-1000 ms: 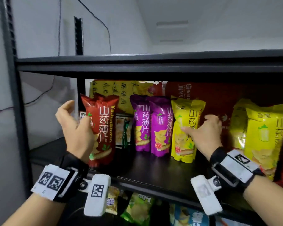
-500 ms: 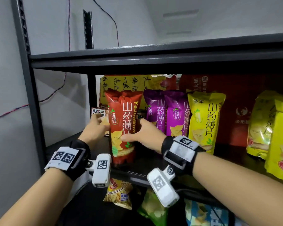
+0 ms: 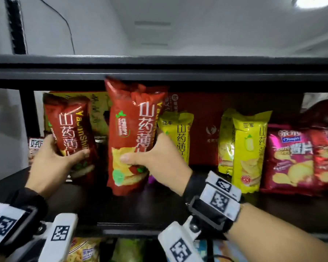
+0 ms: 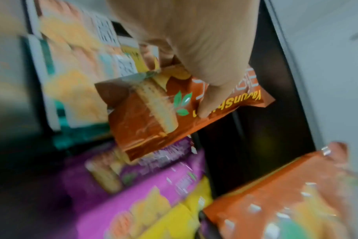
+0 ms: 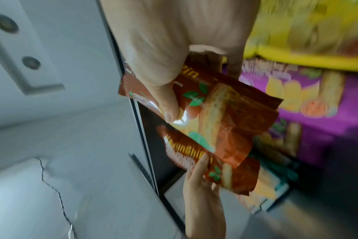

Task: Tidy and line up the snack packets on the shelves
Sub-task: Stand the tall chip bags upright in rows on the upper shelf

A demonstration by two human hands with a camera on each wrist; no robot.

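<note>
Two red snack packets stand side by side at the left of the black shelf [image 3: 159,210]. My left hand [image 3: 53,159] grips the left red packet [image 3: 72,129] low down, thumb across its front; the left wrist view shows that left hand [image 4: 204,64] round the same packet [image 4: 153,116]. My right hand [image 3: 159,159] grips the right red packet [image 3: 133,129], which is lifted off the board with its top at the upper shelf's edge. In the right wrist view the right hand [image 5: 174,56] pinches its packet [image 5: 225,113]. Purple packets [image 5: 317,105] stand behind it, hidden in the head view.
A yellow packet [image 3: 180,133] stands just right of my right hand, two more yellow packets [image 3: 248,148] further right, then pink and red crisp bags [image 3: 290,157]. The upper shelf [image 3: 159,72] hangs low overhead. A black post [image 3: 29,120] bounds the left. More packets [image 3: 83,250] lie on the shelf below.
Both hands were on one red stack; now the two red packets are apart, one in each hand. The right packet has come up and to the right. The view has moved closer.
</note>
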